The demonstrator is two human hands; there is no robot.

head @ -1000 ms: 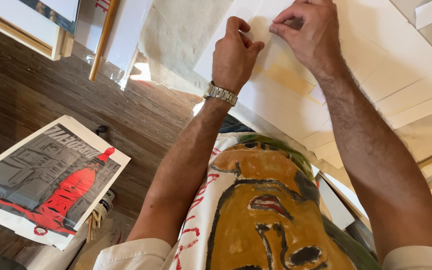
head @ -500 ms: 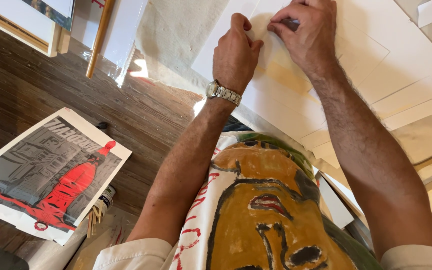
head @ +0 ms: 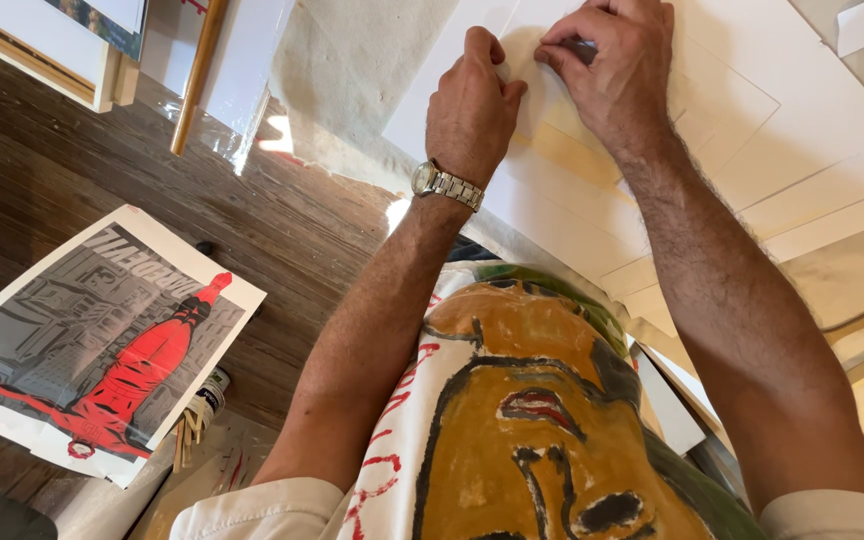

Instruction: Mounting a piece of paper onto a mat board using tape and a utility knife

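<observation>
My left hand [head: 472, 95] rests knuckles-up on the white sheets [head: 752, 130], fingers curled and pressing down on the paper; a metal watch [head: 445, 185] sits at that wrist. My right hand [head: 617, 65] lies just beside it, fingertips pinched together on something small and dark at the sheet's surface — perhaps a bit of tape or a blade, I cannot tell which; the thumb and forefinger close on it tightly. The sheets lie stacked and overlapping at the top of the view, cream strips showing between the white layers. Below my forearms lies a painting [head: 532, 420] of a face in ochre with black outlines and a green edge; its white margin carries red marks. To the left, on the dark wooden floor [head: 102, 170], lies a print [head: 92, 340] — a red figure on a grey ground; a small paint bottle [head: 210, 395] stands just beside its lower corner.
</observation>
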